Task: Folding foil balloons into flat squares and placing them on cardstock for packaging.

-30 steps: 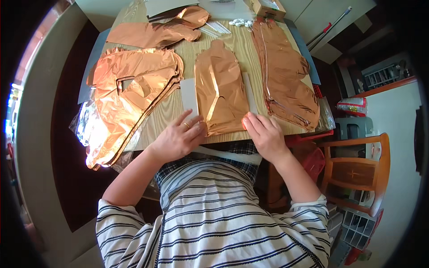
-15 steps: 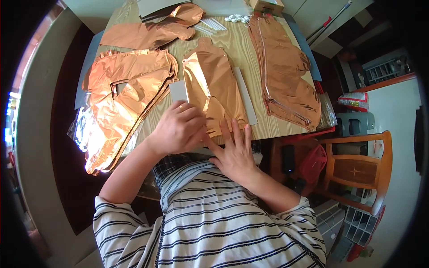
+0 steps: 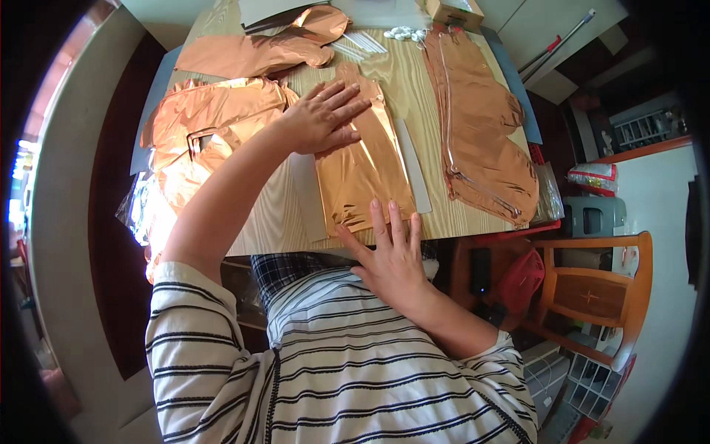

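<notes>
A flat, folded copper-coloured foil balloon [image 3: 367, 180] lies lengthwise in front of me on a pale card [image 3: 416, 166], whose edges show on both sides. My left hand [image 3: 323, 120] rests open across the foil's upper part, fingers pointing right. At the near edge, my right hand [image 3: 397, 270] is spread, its fingertips on the foil's bottom end. More flat foil balloons are piled at the left [image 3: 229, 103], partly behind my left forearm. Another stack of them [image 3: 484, 122] lies on the right, with a pale strip along its left side.
The wood-grain table [image 3: 277, 222] carries another foil balloon [image 3: 237, 55] at the far left. Thin white sticks [image 3: 361, 46], small white pieces [image 3: 403, 33] and a cardboard box [image 3: 455, 13] sit at the back. A wooden chair [image 3: 592, 296] stands to the right.
My left hand has moved from the foil's near end up to its far part, opening from a closed shape. The foil now lies flatter. My right hand stays at the near edge.
</notes>
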A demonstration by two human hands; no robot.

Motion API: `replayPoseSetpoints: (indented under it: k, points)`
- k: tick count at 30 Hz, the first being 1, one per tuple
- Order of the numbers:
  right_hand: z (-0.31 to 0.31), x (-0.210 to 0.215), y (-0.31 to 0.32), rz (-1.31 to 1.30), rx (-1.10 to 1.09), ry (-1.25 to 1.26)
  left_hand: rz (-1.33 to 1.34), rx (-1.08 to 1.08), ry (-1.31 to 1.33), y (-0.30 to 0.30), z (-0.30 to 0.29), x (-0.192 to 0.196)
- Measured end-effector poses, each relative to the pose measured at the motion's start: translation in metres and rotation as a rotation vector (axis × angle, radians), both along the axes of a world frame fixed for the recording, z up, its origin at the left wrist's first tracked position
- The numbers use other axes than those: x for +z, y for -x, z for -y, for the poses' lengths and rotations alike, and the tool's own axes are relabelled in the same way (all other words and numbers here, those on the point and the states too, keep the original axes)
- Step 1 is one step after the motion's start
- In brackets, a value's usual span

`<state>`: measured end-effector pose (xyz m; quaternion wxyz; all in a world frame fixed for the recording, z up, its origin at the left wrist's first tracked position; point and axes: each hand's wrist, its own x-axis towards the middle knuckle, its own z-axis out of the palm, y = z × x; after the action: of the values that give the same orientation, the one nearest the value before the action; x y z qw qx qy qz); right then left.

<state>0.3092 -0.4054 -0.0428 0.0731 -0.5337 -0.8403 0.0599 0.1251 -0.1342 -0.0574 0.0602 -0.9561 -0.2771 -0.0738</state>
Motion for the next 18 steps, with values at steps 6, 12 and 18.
replayPoseSetpoints:
  k: [6,12,18]
  points:
    - [-0.004,0.008,-0.002,0.023,-0.002,0.022,0.05,0.252,-0.168,-0.03,0.075,0.029]
    - [-0.002,0.01,-0.001,0.03,-0.025,0.03,0.346,0.119,0.357,-0.014,0.191,0.018]
    - [0.003,0.035,-0.018,-0.073,-0.012,0.058,0.234,0.08,0.324,0.007,0.208,0.013]
